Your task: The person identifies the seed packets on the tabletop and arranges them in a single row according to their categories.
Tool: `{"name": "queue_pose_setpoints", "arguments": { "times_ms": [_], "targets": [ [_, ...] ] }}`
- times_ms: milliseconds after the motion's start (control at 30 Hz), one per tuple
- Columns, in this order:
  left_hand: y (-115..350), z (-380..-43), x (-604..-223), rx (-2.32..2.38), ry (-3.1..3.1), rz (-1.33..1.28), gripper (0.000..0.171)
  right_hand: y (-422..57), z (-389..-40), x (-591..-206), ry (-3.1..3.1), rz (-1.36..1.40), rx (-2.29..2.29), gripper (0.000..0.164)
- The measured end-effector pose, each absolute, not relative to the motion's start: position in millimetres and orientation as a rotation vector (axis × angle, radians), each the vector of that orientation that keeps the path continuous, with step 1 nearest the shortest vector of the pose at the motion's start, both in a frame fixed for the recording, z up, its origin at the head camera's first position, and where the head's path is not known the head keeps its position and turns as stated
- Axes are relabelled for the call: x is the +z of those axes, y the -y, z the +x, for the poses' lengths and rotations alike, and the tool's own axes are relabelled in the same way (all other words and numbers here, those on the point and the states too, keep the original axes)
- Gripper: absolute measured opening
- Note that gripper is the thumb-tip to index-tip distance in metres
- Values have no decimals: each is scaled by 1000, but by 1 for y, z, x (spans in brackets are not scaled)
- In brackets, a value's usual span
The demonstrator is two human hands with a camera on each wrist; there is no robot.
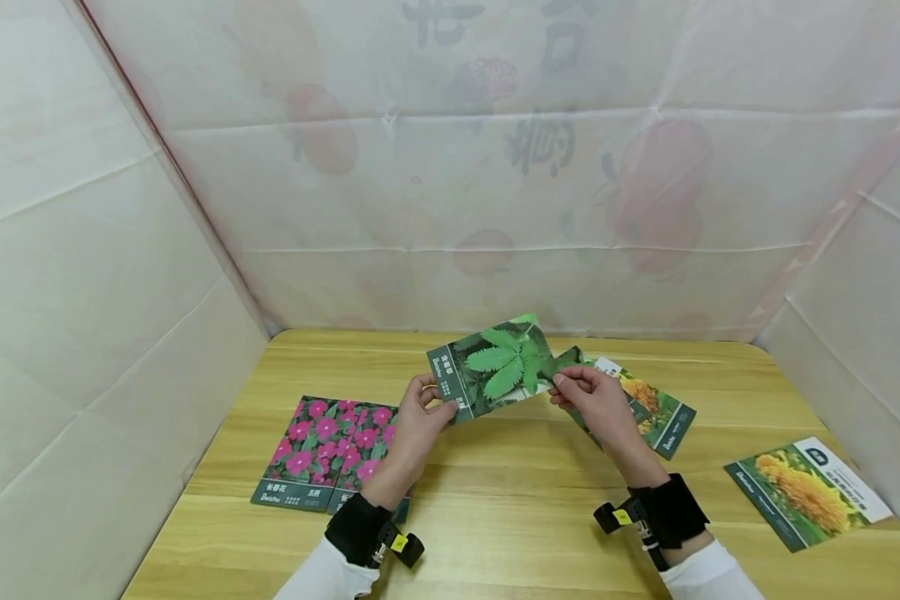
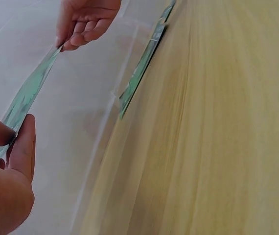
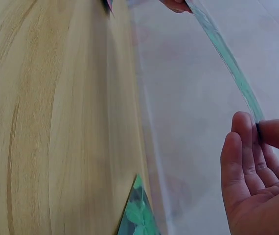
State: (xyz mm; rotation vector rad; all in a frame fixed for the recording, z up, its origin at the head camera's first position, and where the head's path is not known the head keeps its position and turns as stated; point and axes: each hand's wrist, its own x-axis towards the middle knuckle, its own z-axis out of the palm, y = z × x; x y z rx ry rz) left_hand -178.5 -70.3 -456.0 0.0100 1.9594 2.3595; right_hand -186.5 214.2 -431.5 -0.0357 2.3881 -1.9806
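A seed packet (image 1: pixel 498 367) with a green fern-like leaf on its front is held up over the table between both hands. My left hand (image 1: pixel 412 433) pinches its lower left corner between thumb and fingers. On its right edge, my right hand (image 1: pixel 598 407) pinches it the same way. Both wrist views show the packet (image 2: pixel 29 90) edge-on and slightly bowed, raised off the tabletop. Behind the right hand lie an orange-flower packet (image 1: pixel 663 421) and a green-leaf packet (image 3: pixel 138 215), overlapping and partly hidden by that hand.
Two pink-flower packets (image 1: pixel 307 446) lie side by side at the left, the right one partly covered by my left arm. Another orange-flower packet (image 1: pixel 802 492) lies at the right edge of the wooden table (image 1: pixel 510 525). Pale fabric walls (image 1: pixel 450 283) enclose the back and sides.
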Motion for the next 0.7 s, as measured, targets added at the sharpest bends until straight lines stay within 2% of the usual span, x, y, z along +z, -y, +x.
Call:
{"name": "queue_pose_setpoints", "arguments": {
  "times_ms": [300,500,600,700],
  "targets": [
    [74,-174,-457,2336,-1938,78,47,-211,-186,-428,-2442,-9,-1944,37],
    [81,-175,-448,2436,-1854,91,31,-214,-188,-427,-2504,-44,-1893,36],
    [84,-177,-445,2433,-1854,80,30,-219,-192,-438,-2532,-139,-1914,39],
    [86,-179,-446,2380,-1907,90,29,-230,-208,-468,-2579,-219,-1918,44]
  ]
}}
